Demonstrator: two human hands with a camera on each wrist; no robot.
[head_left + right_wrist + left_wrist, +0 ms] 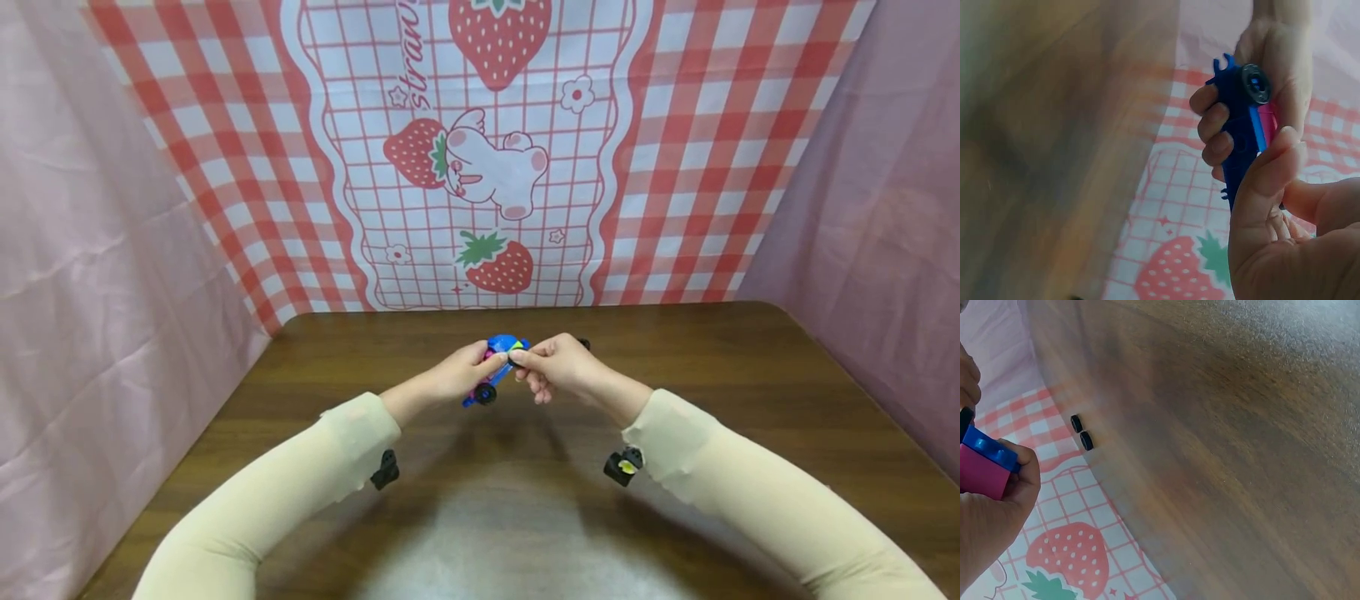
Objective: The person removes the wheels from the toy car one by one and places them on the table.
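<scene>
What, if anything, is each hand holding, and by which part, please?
The left hand grips a toy car by its body; the right hand pinches a wheel.

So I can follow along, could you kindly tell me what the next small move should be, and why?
Probably press the black wheel-like piece against the toy car: the right hand pinches it at the car's side, the left hand grips the car, and another wheel is already mounted.
</scene>
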